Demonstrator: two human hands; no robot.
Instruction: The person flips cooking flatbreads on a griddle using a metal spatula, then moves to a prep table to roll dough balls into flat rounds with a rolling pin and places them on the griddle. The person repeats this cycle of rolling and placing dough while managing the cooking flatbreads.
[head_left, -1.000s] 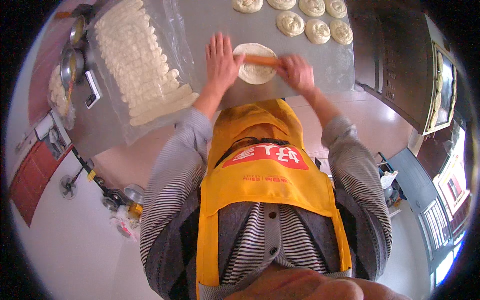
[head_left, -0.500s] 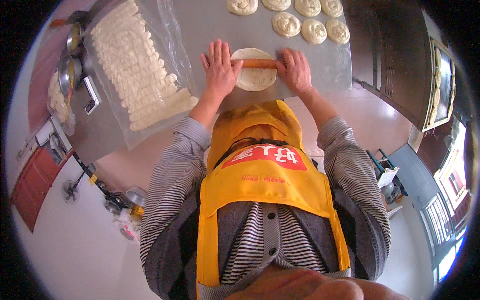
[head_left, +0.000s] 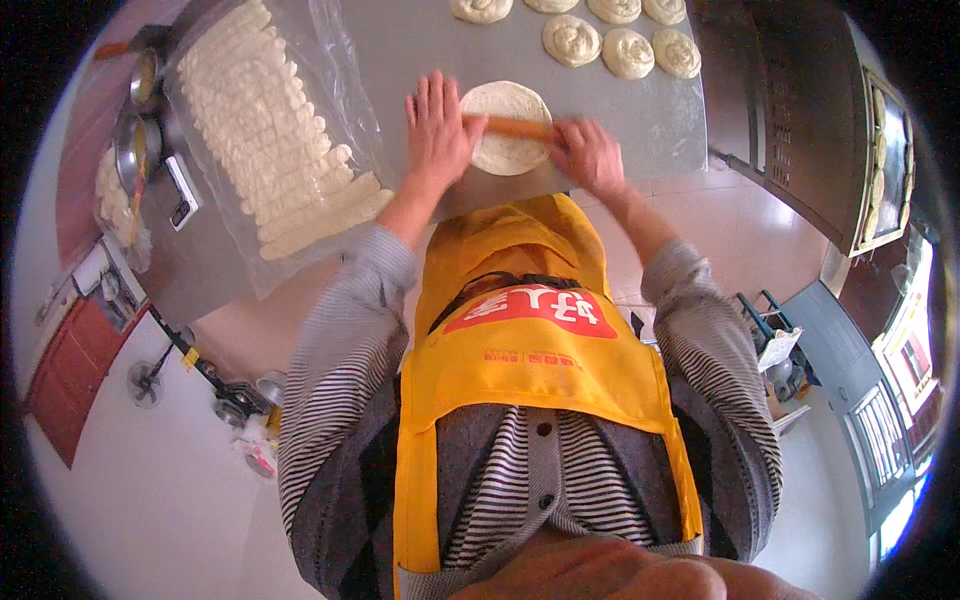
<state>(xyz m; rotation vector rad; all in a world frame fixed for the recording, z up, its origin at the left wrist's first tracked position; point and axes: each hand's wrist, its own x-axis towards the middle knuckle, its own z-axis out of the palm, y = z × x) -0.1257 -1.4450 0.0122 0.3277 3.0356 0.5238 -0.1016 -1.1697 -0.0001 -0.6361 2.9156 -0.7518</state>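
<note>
Apparently two hands (head_left: 440,132) press one pin (head_left: 520,128) on one dough disc (head_left: 508,158).

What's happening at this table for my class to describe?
A person in a yellow apron has the left hand and right hand at opposite ends of a wooden rolling pin, which lies across a flat dough round on the grey table. Coiled dough rounds lie toward the far right; dough strips sit packed together on a plastic sheet at left.

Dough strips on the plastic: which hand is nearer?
Left. The left hand is to the right of the dough strips, at the pin's left end; the right hand is farther right, at its other end.
</note>
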